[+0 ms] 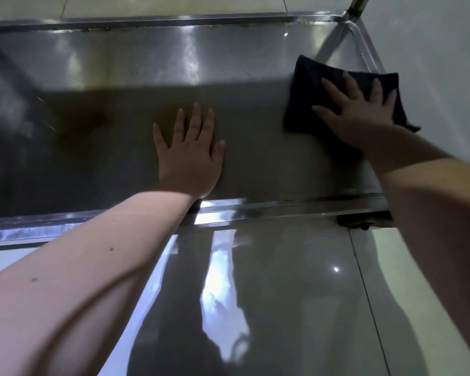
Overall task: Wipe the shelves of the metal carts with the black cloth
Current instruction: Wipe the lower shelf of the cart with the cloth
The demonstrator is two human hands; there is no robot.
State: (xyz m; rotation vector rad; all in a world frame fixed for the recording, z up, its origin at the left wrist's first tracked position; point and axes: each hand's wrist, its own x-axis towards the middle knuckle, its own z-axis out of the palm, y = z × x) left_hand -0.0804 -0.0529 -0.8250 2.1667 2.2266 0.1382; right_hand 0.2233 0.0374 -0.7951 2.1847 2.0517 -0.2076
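The right hand [364, 115] presses the black cloth [320, 85] flat with spread fingers, gripping nothing, near the shelf [120, 85] corner. The left hand [190, 153] lies open on bare steel, likely bracing.

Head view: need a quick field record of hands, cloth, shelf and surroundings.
view: head, looking down at one cart shelf
shelf: bare steel with a raised rim, glare along the far side
black cloth: spread flat near the shelf's far right corner, right edge at the rim
right hand: fingers spread, pressing on the cloth
left hand: flat on the bare shelf, fingers straight, apart from the cloth
post: upright at the far right corner
floor: glossy tiles below the near rim
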